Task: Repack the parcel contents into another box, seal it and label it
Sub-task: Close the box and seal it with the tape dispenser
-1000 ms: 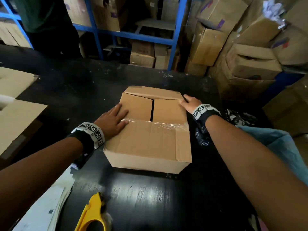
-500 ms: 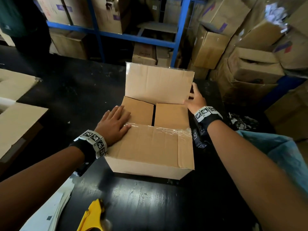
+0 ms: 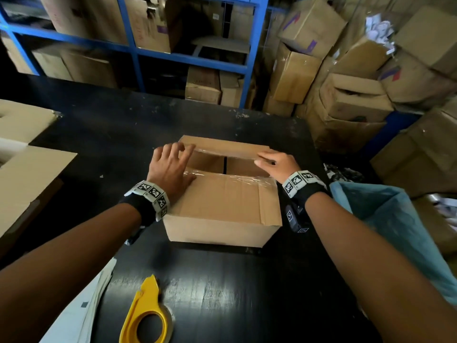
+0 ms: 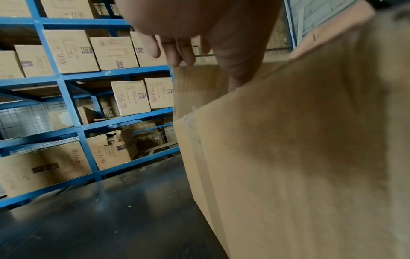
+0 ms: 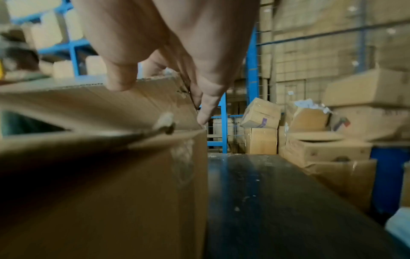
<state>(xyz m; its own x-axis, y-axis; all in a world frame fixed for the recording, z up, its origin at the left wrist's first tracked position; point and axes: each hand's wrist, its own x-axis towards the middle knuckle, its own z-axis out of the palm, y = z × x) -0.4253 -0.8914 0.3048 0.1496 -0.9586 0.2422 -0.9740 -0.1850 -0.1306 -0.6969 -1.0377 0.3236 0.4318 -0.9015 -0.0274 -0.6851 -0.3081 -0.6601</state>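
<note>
The cardboard box (image 3: pixel 222 206) stands mid-table on the black table (image 3: pixel 222 280). Its near flap (image 3: pixel 222 194) lies shut with clear tape scraps along its edge. The far flap (image 3: pixel 227 147) tilts down over the opening, and the two inner flaps (image 3: pixel 244 167) show in the gap beneath. My left hand (image 3: pixel 170 167) has its thumb on the near flap (image 4: pixel 288 140) and loose fingers (image 4: pixel 175 52) at the far flap's left end. My right hand (image 3: pixel 277 162) pinches the far flap's right corner (image 5: pixel 155 98) between thumb and fingers (image 5: pixel 206 108). The box contents are hidden.
A yellow tape dispenser (image 3: pixel 146 315) lies near the front edge beside white papers (image 3: pixel 81 315). Flattened cardboard (image 3: pixel 27 174) covers the table's left side. A blue plastic bag (image 3: pixel 395 231) hangs at my right. Blue shelving (image 3: pixel 193 63) and stacked cartons (image 3: pixel 351 95) stand behind the table.
The far flap stood upright half a second ago and now leans down over the opening. My left hand slid forward from the near flap's side to the far flap's left end.
</note>
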